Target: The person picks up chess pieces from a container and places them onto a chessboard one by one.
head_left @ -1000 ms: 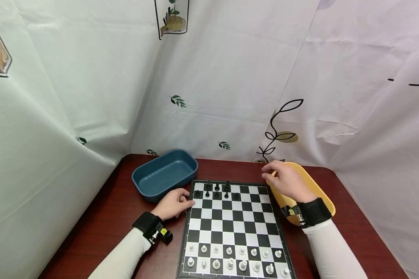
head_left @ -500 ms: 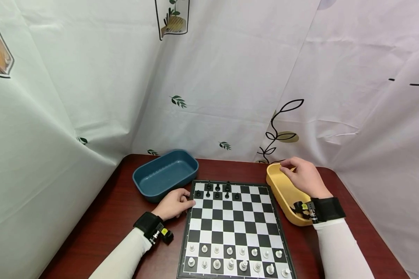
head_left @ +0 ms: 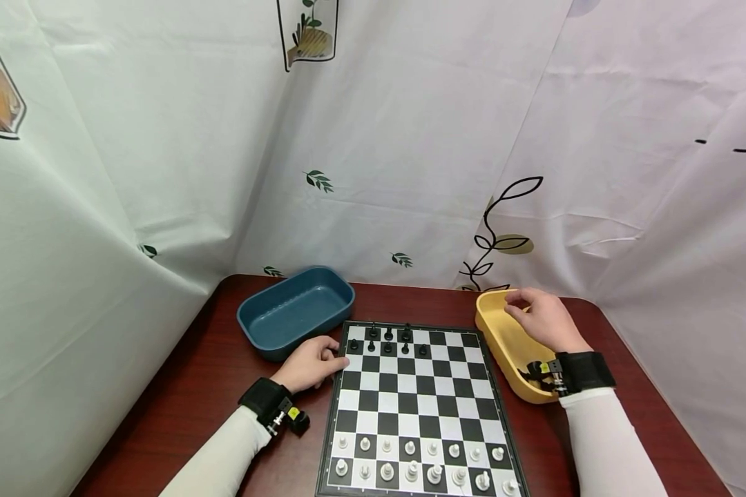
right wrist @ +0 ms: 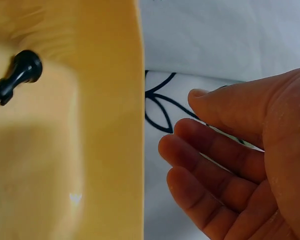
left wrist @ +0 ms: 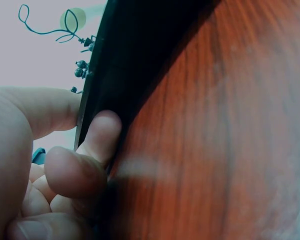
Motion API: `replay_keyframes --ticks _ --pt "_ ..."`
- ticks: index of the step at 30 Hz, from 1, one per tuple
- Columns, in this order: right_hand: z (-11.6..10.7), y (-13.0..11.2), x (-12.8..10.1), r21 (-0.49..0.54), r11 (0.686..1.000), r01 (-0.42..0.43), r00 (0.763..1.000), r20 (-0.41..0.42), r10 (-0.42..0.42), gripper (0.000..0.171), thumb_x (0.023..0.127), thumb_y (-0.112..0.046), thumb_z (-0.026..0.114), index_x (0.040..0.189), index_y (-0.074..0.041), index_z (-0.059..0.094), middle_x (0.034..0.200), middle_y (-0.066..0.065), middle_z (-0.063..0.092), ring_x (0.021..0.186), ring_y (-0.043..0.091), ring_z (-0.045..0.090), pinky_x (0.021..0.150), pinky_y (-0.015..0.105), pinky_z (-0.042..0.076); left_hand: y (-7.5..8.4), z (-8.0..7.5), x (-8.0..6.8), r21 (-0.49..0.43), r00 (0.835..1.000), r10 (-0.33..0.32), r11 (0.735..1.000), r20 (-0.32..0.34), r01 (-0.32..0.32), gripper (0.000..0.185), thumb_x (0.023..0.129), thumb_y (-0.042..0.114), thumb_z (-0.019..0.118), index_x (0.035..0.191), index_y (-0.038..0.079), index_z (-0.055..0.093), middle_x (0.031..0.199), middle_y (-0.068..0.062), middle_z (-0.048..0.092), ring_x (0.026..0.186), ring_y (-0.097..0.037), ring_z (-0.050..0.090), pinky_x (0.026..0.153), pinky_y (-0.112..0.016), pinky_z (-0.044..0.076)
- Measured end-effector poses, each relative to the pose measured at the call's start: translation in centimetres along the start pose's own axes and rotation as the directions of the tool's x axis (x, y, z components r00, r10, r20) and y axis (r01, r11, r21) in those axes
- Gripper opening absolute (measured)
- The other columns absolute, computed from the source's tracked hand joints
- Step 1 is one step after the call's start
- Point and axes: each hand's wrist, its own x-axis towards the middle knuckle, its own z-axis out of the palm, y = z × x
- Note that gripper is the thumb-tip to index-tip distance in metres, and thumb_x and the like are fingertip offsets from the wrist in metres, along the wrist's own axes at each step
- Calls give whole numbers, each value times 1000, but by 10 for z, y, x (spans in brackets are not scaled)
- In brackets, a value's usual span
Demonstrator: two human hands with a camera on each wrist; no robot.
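Left hand [head_left: 307, 364] at the far part of the chessboard's left side, gripping the edge; left wrist view shows thumb on the top face and a finger against the underside. Chessboard [head_left: 404, 383] lies flat on the dark red-brown surface [head_left: 180, 414], squares black and white, rim black. Black pieces [head_left: 388, 347] stand at its far left in two rows, three in the farthest row and five in the next. White pieces [head_left: 412, 472] fill two rows at the near end, eight to a row. Right hand [head_left: 542, 319] over the far right part of the yellow tray [head_left: 496, 328], which sits just beside the board's right edge. Right fingers [right wrist: 187, 187] loosely bent, thumb apart from the fingertips, nothing grasped. One black piece [right wrist: 20, 75] seen lying on its side on the tray floor in the right wrist view, apart from the hand. Blue tray [head_left: 295, 310] set at an angle near the board's far left corner, just beyond the left hand. Black wristbands with small cameras on both wrists, white sleeves behind. Pale cloth [head_left: 398, 138] hangs behind the surface and along both sides, printed with leaves and black line drawings of plants.
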Motion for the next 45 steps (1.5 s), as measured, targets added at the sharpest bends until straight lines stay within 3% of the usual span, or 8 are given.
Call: replay_keyframes --ticks 10,24,40,45 --pt "14 12 2 -37 999 24 997 80 -21 19 99 -12 81 116 -2 81 107 12 79 95 32 74 83 53 58 0 1 0 -14 1000 -4 1000 12 4 51 102 30 83 134 -5 64 70 -1 63 45 -13 50 48 -31 45" --pt "23 8 3 -13 999 51 974 221 -47 29 94 -11 83 119 3 81 112 15 80 97 33 75 87 53 60 0 1 -1 1 1000 -4 1000 6 4 51 102 31 83 133 -4 64 71 -1 64 45 -13 50 48 -32 45" --pt "24 1 -5 34 998 59 923 379 -68 40 90 6 67 130 6 75 122 17 78 115 41 73 100 61 57 -1 0 1 -8 1000 -7 1000 13 7 51 102 30 83 134 -4 64 71 -1 63 45 -14 50 48 -32 45" --pt "25 0 -5 29 996 82 910 405 -87 34 89 10 64 115 -8 77 107 6 75 98 29 68 88 47 55 0 0 0 -11 1000 -7 1000 10 7 51 102 30 84 134 -5 64 70 -1 63 45 -14 50 49 -32 46"
